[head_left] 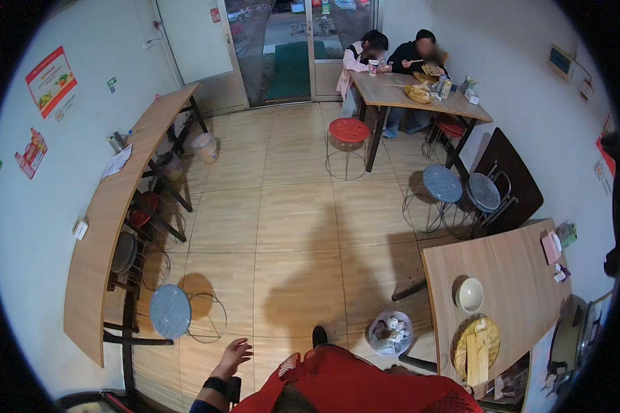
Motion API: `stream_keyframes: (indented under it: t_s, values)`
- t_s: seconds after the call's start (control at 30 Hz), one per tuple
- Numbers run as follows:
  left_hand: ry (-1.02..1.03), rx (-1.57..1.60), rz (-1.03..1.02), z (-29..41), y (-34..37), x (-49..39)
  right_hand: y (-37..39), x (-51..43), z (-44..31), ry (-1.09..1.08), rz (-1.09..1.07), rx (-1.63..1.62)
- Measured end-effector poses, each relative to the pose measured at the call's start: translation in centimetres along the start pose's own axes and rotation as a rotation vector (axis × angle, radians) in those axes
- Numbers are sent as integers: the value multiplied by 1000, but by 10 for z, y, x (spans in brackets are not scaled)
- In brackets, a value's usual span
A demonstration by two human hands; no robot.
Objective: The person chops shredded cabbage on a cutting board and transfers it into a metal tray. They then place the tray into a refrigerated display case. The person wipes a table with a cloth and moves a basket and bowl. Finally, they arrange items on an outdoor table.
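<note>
My left hand (232, 356) hangs over the tiled floor beside my red apron (341, 382), fingers loosely spread and holding nothing. A black band (217, 385) circles that wrist. Closest to it is a stool with a round blue-grey seat (171, 312). My right hand is out of view. On my right, a wooden table (501, 263) bears a cream bowl (469, 295). Nearer me on the same table lies a round woven basket (461, 348), with pale wooden strips or chopsticks (478, 356) across it.
A lined waste bin (390, 333) with crumpled tissues stands by the right table's leg. A long narrow counter (129, 191) runs along the left wall, stools beneath it. Two people sit eating at a far table (392, 93). A red stool (349, 130) stands before them, near glass doors (284, 51).
</note>
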State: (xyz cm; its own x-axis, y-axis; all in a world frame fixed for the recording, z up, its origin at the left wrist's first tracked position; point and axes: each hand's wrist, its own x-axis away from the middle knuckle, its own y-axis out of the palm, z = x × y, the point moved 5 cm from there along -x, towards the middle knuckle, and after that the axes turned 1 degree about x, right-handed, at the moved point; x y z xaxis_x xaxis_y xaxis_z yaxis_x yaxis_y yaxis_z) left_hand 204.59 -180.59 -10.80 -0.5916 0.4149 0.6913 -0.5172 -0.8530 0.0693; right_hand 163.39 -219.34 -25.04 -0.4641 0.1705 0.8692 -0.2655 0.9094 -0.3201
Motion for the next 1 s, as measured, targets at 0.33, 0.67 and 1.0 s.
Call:
stream_keyframes:
  t_s: [0.33, 0.67, 1.0]
  values:
    - [-398, 258, 518, -75, -191, -103, -285, -124, -266, -130, 363, 190]
    - [-153, -350, 305, 220, -239, -434, -373, -216, -396, -30, 105, -593]
    - [657, -390, -8, 682, -94, -736, -507, -392, -446, 110, 30, -206]
